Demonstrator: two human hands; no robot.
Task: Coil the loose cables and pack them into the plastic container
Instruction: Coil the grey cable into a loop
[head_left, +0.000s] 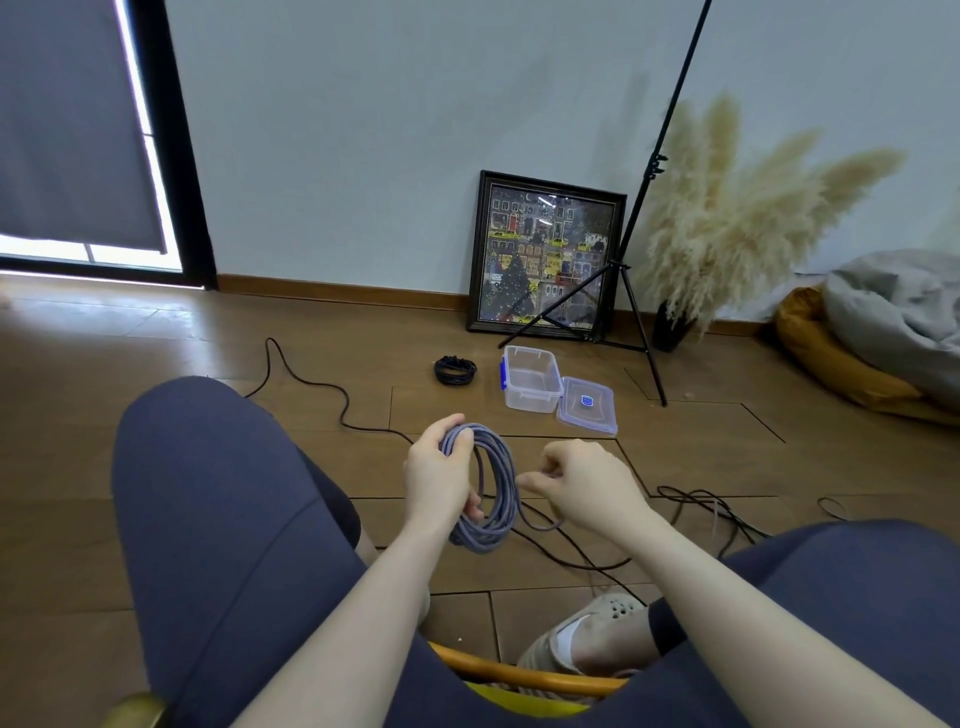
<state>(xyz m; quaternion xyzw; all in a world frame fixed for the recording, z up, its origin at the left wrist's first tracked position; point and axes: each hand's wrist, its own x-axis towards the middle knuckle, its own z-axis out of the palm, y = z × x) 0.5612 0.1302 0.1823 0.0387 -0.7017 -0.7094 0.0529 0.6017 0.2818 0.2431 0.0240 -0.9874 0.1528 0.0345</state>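
Above the box (531, 379) the way is open, its top uncovered; the lid (588, 406) lies touching its right side, a black coil (455, 370) just left, tripod legs (644, 343) close behind and right

Soft daylight enters at the window (130, 254) on the upper left — its uncovered strip is blown out to white and throws a pale sheen on the floor (104, 322) below. Shadows are faint. Wide-angle bending curves the edges — overall slightly soft.
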